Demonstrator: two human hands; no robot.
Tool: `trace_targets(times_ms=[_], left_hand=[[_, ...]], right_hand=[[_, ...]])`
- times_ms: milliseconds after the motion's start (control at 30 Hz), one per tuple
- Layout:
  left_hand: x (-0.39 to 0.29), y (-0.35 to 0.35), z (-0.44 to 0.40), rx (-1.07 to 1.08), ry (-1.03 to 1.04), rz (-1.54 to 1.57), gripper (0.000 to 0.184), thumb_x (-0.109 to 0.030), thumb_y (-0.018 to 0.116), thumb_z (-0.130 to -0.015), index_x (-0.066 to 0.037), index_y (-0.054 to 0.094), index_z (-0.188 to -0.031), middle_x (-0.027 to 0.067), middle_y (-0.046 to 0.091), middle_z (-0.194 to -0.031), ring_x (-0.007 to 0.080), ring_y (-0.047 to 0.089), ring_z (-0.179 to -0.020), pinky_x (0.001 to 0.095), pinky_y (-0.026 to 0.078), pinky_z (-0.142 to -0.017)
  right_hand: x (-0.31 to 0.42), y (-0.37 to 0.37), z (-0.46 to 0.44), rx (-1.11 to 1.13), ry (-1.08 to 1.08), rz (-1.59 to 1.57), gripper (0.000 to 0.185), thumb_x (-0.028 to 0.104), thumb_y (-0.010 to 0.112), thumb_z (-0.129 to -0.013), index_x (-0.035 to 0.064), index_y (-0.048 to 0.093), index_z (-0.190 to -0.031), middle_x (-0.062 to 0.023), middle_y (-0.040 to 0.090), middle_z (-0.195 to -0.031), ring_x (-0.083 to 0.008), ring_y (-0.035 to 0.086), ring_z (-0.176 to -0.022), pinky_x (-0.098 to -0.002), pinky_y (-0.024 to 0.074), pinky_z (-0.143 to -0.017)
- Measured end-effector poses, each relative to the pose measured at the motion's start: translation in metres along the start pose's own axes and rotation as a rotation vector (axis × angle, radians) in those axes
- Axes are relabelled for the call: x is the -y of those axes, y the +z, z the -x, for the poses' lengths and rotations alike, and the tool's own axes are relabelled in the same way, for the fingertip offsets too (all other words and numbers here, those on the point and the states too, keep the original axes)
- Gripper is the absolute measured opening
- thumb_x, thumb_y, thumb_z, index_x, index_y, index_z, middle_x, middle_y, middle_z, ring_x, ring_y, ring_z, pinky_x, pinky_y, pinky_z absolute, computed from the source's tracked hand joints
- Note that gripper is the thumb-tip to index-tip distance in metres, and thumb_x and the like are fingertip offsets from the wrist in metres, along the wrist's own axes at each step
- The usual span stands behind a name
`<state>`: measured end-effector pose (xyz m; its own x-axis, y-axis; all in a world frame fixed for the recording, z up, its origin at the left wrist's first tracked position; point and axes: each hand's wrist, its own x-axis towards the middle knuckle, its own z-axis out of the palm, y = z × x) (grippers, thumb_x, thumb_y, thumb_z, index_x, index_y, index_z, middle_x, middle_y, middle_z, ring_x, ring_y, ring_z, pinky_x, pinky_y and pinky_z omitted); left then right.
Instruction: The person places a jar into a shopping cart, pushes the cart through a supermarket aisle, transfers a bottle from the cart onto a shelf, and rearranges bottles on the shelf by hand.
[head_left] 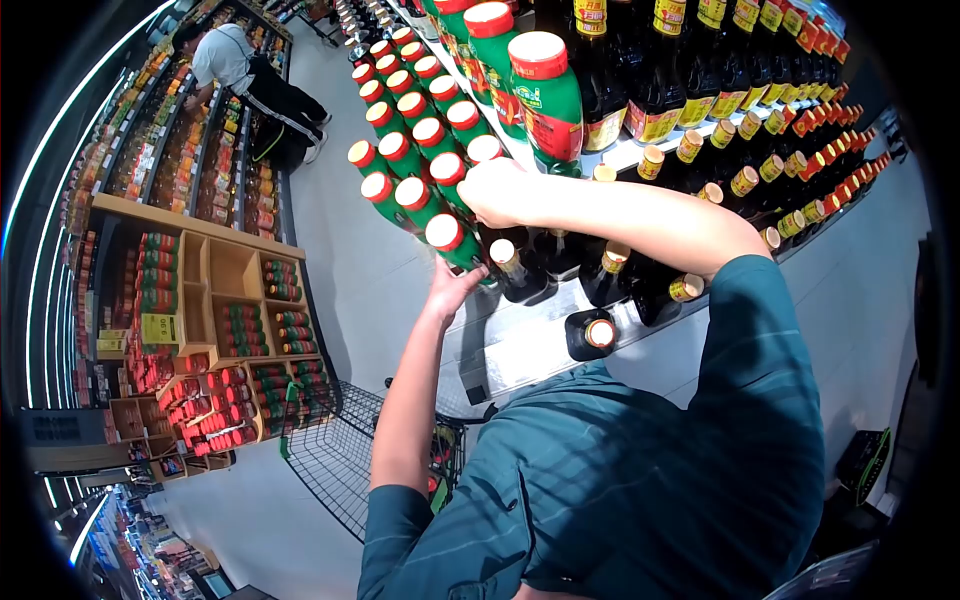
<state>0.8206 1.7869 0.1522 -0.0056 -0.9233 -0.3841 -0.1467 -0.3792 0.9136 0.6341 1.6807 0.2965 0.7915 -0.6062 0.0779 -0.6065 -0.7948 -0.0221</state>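
My left hand (pixel 455 291) is wrapped round the lower part of a green bottle with a red-rimmed cap (pixel 445 234), at the near corner of a block of similar green bottles (pixel 411 193). Just above it, my right hand (pixel 495 192) is closed among these bottles, back of the hand towards me. Its fingertips and whatever they hold are hidden. Dark bottles with pale caps (pixel 515 272) stand right beside both hands. A single dark bottle (pixel 590 336) stands apart on the bright shelf surface (pixel 520 345) nearer my body.
Larger green bottles (pixel 545 100) and rows of dark bottles with yellow labels (pixel 655 105) fill the raised shelf ahead. A wire shopping cart (pixel 335 450) is at my left. Wooden shelving (pixel 225 275) stands across the aisle, where another person (pixel 250 80) bends towards the goods.
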Motion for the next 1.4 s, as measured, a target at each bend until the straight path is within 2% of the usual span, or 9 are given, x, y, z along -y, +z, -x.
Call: trace_targets(times_ms=[200,533,667,867,967,1067,1100,1300,1400], left_hand=[[-0.005,0.015,-0.001,-0.049,0.015,0.102,0.092,-0.006,0.079,-0.084,-0.011,0.019,-0.153,0.0131,0.059,-0.128,0.0173,0.061,-0.098,0.0303,0.053,-0.074],[0.007,0.012,-0.016,0.006,0.046,0.012,0.107,-0.014,0.078,-0.086,-0.006,0.001,-0.159,0.0262,0.041,-0.151,0.0365,0.044,-0.140,0.0445,0.041,-0.113],[0.015,0.012,-0.007,-0.003,0.010,0.079,0.114,-0.018,0.077,-0.088,-0.007,-0.010,-0.161,0.0281,0.041,-0.152,0.0322,0.050,-0.135,0.0412,0.046,-0.107],[0.040,0.036,0.027,-0.186,-0.105,0.397,0.090,-0.010,0.067,-0.091,-0.009,0.011,-0.161,0.0211,0.045,-0.150,0.0299,0.050,-0.135,0.0406,0.047,-0.105],[0.072,0.058,0.043,-0.226,0.116,0.128,0.079,-0.006,0.065,-0.089,-0.010,0.027,-0.158,0.0221,0.045,-0.149,0.0312,0.045,-0.139,0.0418,0.043,-0.110],[0.038,0.082,0.073,-0.337,0.422,-0.115,0.072,-0.008,0.068,-0.086,-0.007,0.039,-0.152,0.0185,0.051,-0.144,0.0327,0.046,-0.138,0.0428,0.036,-0.115],[0.028,0.084,0.075,-0.375,0.522,-0.243,0.071,-0.009,0.070,-0.086,-0.006,0.041,-0.150,0.0181,0.052,-0.143,0.0336,0.047,-0.136,0.0430,0.037,-0.115],[-0.007,0.084,0.044,-0.251,0.515,-0.405,0.056,-0.032,0.079,-0.086,-0.003,0.057,-0.128,0.0212,0.061,-0.128,0.0396,0.057,-0.121,0.0455,0.045,-0.104],[-0.020,0.082,0.040,-0.252,0.536,-0.483,0.043,-0.034,0.077,-0.088,-0.001,0.060,-0.110,0.0200,0.068,-0.108,0.0412,0.063,-0.107,0.0470,0.050,-0.094]], right_hand=[[-0.001,-0.010,0.012,-0.006,0.090,0.003,0.015,0.014,0.070,-0.078,0.0015,0.075,-0.082,-0.0183,0.072,-0.078,-0.0330,0.074,-0.074,-0.0445,0.0587,-0.061],[-0.001,-0.006,0.008,0.034,0.119,-0.006,0.021,0.010,0.070,-0.076,-0.0019,0.076,-0.092,-0.0178,0.074,-0.088,-0.0331,0.074,-0.083,-0.0459,0.0593,-0.065],[-0.006,-0.005,0.008,0.050,0.117,0.003,0.017,0.012,0.067,-0.080,0.0000,0.073,-0.091,-0.0187,0.073,-0.087,-0.0346,0.074,-0.083,-0.0469,0.0589,-0.065],[0.003,-0.048,0.051,-0.213,0.045,-0.004,0.039,0.035,0.070,-0.090,0.0010,0.066,-0.108,-0.0174,0.071,-0.086,-0.0349,0.073,-0.082,-0.0447,0.0589,-0.068],[0.016,-0.099,0.097,-0.103,0.083,-0.056,0.045,0.042,0.067,-0.093,0.0032,0.066,-0.117,-0.0174,0.072,-0.094,-0.0328,0.073,-0.088,-0.0427,0.0584,-0.075],[0.015,-0.120,0.142,0.031,0.115,-0.011,0.049,0.040,0.067,-0.093,0.0045,0.063,-0.126,-0.0154,0.072,-0.102,-0.0343,0.071,-0.094,-0.0430,0.0558,-0.079],[0.016,-0.121,0.157,-0.091,0.061,-0.001,0.039,0.039,0.066,-0.092,0.0053,0.065,-0.113,-0.0139,0.071,-0.084,-0.0337,0.071,-0.081,-0.0432,0.0559,-0.071],[0.058,-0.107,0.216,-0.006,0.327,-0.513,0.052,0.028,0.080,-0.082,0.0053,0.066,-0.127,-0.0131,0.069,-0.091,-0.0318,0.066,-0.068,-0.0396,0.0513,-0.062],[0.070,-0.074,0.230,-0.012,0.496,-0.728,0.060,0.022,0.085,-0.076,0.0091,0.066,-0.131,-0.0091,0.074,-0.104,-0.0196,0.063,-0.065,-0.0318,0.0528,-0.064]])
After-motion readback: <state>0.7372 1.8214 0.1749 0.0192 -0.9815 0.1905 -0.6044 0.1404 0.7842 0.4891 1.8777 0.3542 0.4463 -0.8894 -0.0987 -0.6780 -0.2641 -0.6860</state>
